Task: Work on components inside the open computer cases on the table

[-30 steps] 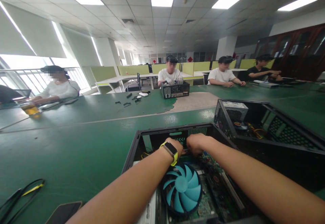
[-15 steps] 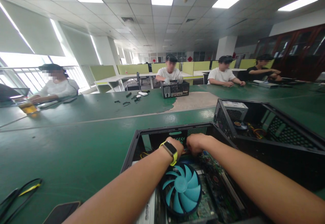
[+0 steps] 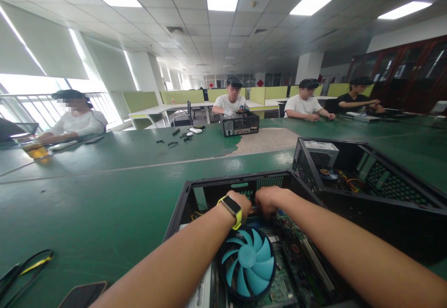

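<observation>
An open black computer case point(image 3: 188, 198) lies on the green table in front of me, with a blue cooler fan point(image 3: 247, 261) on its green motherboard point(image 3: 284, 284). My left hand point(image 3: 240, 202), with a yellow-strapped watch point(image 3: 231, 206) on the wrist, reaches into the far end of the case. My right hand point(image 3: 267, 198) is beside it, almost touching. Both hands curl downward onto something at the back of the board; their fingertips are hidden.
A second open black case point(image 3: 366, 177) stands to the right. A phone point(image 3: 82, 294) and black cables point(image 3: 24, 268) lie at the lower left. Several people sit at the far side of the green table point(image 3: 104, 196), one behind a small case point(image 3: 239, 124).
Both hands stay in the same spot at the back of the case. The view has shifted slightly; the hands sit a little lower and further left in the picture.
</observation>
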The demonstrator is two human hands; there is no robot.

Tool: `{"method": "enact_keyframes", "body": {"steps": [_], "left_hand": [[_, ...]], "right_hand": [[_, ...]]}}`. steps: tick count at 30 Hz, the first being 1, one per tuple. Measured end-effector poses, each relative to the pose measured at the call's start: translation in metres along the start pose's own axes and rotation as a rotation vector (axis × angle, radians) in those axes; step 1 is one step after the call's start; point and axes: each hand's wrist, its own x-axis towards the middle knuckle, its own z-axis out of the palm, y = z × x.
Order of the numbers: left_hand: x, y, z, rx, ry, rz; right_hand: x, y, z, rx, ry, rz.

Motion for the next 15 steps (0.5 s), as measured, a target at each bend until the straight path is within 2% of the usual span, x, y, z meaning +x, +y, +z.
{"method": "enact_keyframes", "body": {"steps": [2, 4, 7, 9, 13, 15], "left_hand": [[-0.006, -0.001, -0.008, 0.017, 0.044, -0.001], [-0.012, -0.002, -0.016, -0.042, 0.063, 0.067], [-0.017, -0.001, -0.018, -0.248, -0.092, 0.283], [-0.016, 0.001, -0.014, -0.311, -0.152, 0.383], [-0.011, 0.001, -0.008, -0.269, -0.091, 0.423], [-0.010, -0.001, -0.010, -0.326, -0.082, 0.432]], "right_hand": [[0.003, 0.001, 0.001, 0.004, -0.006, 0.002], [0.005, 0.002, 0.001, 0.006, -0.009, 0.013], [0.001, 0.002, -0.001, 0.026, -0.011, 0.019], [-0.002, 0.002, -0.002, 0.058, -0.020, 0.008], [-0.003, 0.003, -0.002, 0.093, -0.002, -0.002], [-0.003, 0.004, -0.002, 0.095, 0.001, -0.012]]}}
